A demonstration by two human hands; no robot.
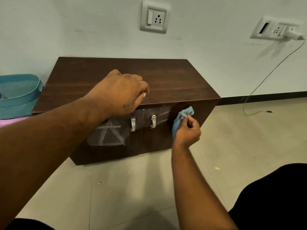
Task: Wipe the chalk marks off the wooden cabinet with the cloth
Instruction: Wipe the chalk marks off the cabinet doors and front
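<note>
A low dark wooden cabinet (174, 80) stands against the wall, with two doors and metal handles. White chalk marks (109, 133) in a triangle-like figure cover the left door. Fainter chalk lines (163, 114) and smears remain on the right door beside its handle. My right hand (188, 130) grips a bunched blue cloth (181, 117) and presses it against the right door, just right of those lines. My left hand (123, 92) rests curled on the cabinet's front top edge above the left door, holding nothing that I can see.
A teal woven basket (18, 95) sits at the left beside the cabinet on a pink surface. Two wall sockets (154, 16) hang above; a charger cable (265, 77) drops from the right one to the tiled floor. My dark-clothed knee (274, 196) is at lower right.
</note>
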